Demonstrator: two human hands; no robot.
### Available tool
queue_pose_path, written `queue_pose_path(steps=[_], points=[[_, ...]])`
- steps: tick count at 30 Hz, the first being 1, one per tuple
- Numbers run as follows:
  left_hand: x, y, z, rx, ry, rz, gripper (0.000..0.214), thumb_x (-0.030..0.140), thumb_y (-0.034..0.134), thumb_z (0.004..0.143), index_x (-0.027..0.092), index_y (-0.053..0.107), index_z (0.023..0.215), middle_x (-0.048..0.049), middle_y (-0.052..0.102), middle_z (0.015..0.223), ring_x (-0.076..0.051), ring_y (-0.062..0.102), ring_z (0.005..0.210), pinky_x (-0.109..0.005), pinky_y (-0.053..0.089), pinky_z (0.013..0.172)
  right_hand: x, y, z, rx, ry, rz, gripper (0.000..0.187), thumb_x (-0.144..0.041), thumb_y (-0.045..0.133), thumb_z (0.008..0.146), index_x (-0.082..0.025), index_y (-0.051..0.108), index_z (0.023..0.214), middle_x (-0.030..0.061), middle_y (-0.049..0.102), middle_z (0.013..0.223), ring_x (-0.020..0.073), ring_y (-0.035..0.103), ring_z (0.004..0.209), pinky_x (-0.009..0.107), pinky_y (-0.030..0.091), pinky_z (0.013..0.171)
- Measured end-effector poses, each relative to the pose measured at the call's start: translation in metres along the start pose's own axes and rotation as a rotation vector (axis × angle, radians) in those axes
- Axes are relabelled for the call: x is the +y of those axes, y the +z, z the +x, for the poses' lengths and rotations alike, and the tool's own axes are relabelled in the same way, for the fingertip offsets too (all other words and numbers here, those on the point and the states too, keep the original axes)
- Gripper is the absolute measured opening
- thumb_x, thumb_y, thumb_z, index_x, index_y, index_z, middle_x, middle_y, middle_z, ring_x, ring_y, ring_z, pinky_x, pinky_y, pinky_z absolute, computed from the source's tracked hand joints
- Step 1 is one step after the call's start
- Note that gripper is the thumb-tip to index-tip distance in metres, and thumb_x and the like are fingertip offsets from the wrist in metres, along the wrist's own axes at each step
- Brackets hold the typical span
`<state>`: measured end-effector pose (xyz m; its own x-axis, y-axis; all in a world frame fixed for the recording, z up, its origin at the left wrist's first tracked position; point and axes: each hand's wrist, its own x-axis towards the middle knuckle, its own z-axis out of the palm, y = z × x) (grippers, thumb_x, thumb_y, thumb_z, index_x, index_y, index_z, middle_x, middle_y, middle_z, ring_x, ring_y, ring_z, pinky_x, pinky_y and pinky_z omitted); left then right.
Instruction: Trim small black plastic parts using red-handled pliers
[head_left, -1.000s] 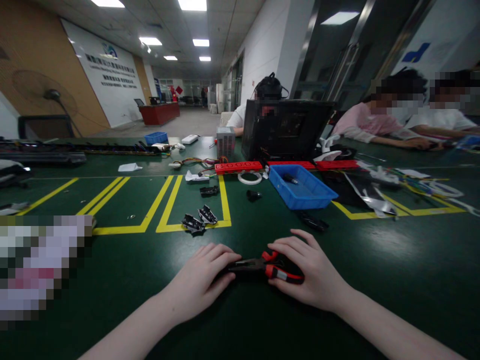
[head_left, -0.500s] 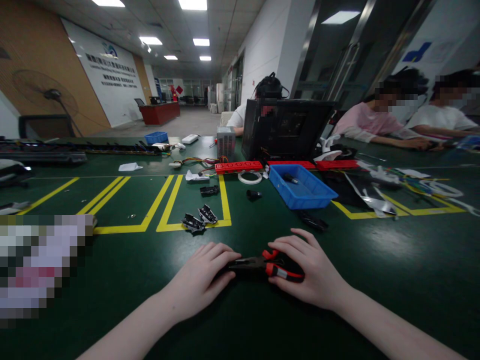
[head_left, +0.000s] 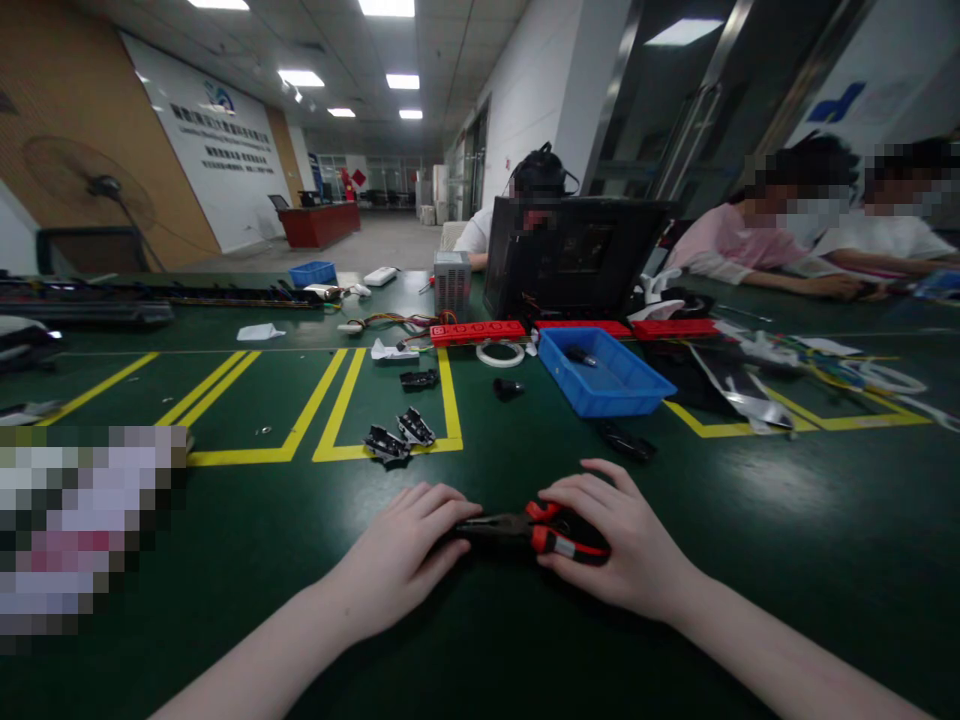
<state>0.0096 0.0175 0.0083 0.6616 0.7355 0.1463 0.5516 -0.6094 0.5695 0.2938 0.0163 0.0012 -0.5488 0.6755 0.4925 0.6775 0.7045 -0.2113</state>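
Red-and-black pliers point(head_left: 536, 531) lie flat on the green table point(head_left: 750, 520) just in front of me. My right hand point(head_left: 619, 540) covers the red handles, its fingers curled over them and gripping. My left hand point(head_left: 405, 550) rests palm down on the table with its fingertips over the black jaw end of the pliers. What lies under the left fingers besides the jaws is hidden.
A blue bin point(head_left: 604, 375) with a small dark part stands beyond the hands. Small black parts point(head_left: 397, 438) sit on yellow floor-style lines point(head_left: 337, 405). A black computer case point(head_left: 574, 258), red strips point(head_left: 478, 332), a white tape ring point(head_left: 500, 354) and cables lie farther back. Other people sit at the far right.
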Motion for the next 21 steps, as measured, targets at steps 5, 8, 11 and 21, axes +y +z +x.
queue_pose_path(steps=[5,8,11,21], points=[[-0.0005,-0.0006,0.0004,0.005,-0.027,-0.052,0.032,0.019,0.052,0.097,0.029,0.053,0.127,-0.0029,0.059,0.122,-0.023,0.054,0.11,-0.045,0.046,0.098,0.002,-0.0009,-0.0006,0.022,-0.032,-0.045,0.048,-0.038,0.07,0.077,-0.021,0.054,0.119,0.0076,0.07,0.106,0.0247,0.066,0.098,0.05,0.037,0.101],[-0.0022,-0.0015,0.0,0.015,-0.053,-0.132,0.028,0.017,0.054,0.095,0.029,0.059,0.12,-0.0018,0.058,0.123,-0.022,0.054,0.113,-0.044,0.046,0.1,0.0025,-0.0032,0.0001,0.045,-0.043,-0.073,0.05,-0.038,0.07,0.078,-0.021,0.052,0.121,0.0084,0.069,0.108,0.0248,0.066,0.1,0.05,0.037,0.1],[-0.0045,-0.0024,0.0,0.028,-0.063,-0.199,0.024,0.016,0.054,0.095,0.028,0.063,0.114,-0.0019,0.055,0.128,-0.022,0.054,0.116,-0.042,0.046,0.101,0.0029,-0.004,0.0007,0.076,-0.035,-0.083,0.05,-0.038,0.07,0.078,-0.021,0.052,0.122,0.0087,0.069,0.108,0.0249,0.066,0.1,0.051,0.037,0.1],[-0.0039,-0.0031,0.0009,0.071,-0.073,-0.304,0.018,0.016,0.056,0.094,0.024,0.066,0.107,-0.0043,0.058,0.125,-0.022,0.056,0.116,-0.042,0.047,0.102,0.0033,-0.0022,-0.0005,0.055,-0.007,-0.086,0.049,-0.039,0.07,0.077,-0.022,0.056,0.12,0.0089,0.07,0.109,0.0261,0.066,0.099,0.052,0.039,0.1]])
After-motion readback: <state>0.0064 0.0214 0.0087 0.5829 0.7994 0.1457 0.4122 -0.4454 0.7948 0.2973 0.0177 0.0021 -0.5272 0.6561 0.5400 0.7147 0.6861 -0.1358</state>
